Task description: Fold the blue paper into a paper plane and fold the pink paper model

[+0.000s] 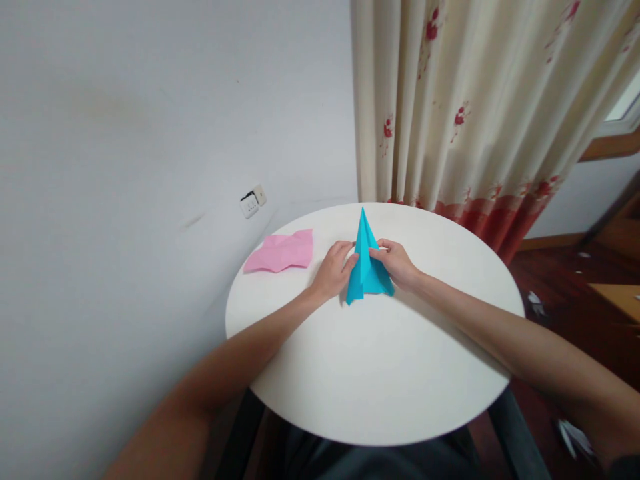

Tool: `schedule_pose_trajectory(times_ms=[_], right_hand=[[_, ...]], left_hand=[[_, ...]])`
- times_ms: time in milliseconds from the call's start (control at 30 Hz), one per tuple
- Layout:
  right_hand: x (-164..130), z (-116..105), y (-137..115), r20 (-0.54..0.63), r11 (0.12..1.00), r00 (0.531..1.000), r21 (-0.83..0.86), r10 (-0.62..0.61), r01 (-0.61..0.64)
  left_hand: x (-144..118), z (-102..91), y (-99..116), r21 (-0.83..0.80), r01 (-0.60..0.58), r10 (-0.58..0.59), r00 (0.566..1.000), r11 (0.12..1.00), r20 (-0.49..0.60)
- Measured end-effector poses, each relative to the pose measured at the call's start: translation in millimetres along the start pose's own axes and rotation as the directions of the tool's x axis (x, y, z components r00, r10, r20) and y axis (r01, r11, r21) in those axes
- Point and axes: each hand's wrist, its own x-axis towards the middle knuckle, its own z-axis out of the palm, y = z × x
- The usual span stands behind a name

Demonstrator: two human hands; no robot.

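Blue folded paper, a pointed dart-like shape (367, 261), is seen near the far-middle of the round white counter (380, 373), tip directed away toward the curtain. It is held between both hands.

Left hand (334, 269): curled, fingertips pressed on the paper's left edge; grip closed lightly on the paper, thumb side not clearly visible. Right hand (396, 261): fingers pinched on the right flap near mid-height, grip closed on the paper.

Risks, as judged: uneven pressure from the two hands could skew the centre crease, so that the flaps end up mismatched. The smooth counter may let the sheet slide under a push. Too firm a pinch could crumple the thin flap or tear it at the tip.

Pose: both forearms are extended forward across the counter, converging on the paper, wrists low, nearly resting on the surface.

A pink creased paper sheet (281, 252) lies flat at the counter's left edge, apart from the hands.
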Motion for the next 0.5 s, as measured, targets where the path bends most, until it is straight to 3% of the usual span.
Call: schedule_pose_trajectory(times_ms=[100, 267, 367, 500], right_hand=[[-1.7, 2.3, 1.4, -0.063, 0.999, 0.998, -0.044, 0.012, -0.015], [-1.2, 4.2, 3.9, -0.201, 0.991, 0.98, -0.132, -0.009, -0.018], [0.3, 3.7, 4.5, -0.153, 0.997, 0.988, -0.082, -0.007, -0.006], [1.6, 1.7, 4.1, -0.066, 0.999, 0.997, -0.025, -0.028, 0.027]], left_hand=[[-3.4, 1.2, 7.5, 0.119, -0.007, -0.003, 0.997, 0.993, 0.082], [-6.3, 1.9, 11.3, 0.287, -0.085, 0.06, 0.994, 0.954, 0.093], [-5.6, 2.4, 5.7, 0.3, -0.117, 0.092, 0.991, 0.947, 0.097], [-2.0, 1.9, -2.2, 0.213, -0.059, 0.051, 0.998, 0.975, 0.041]])
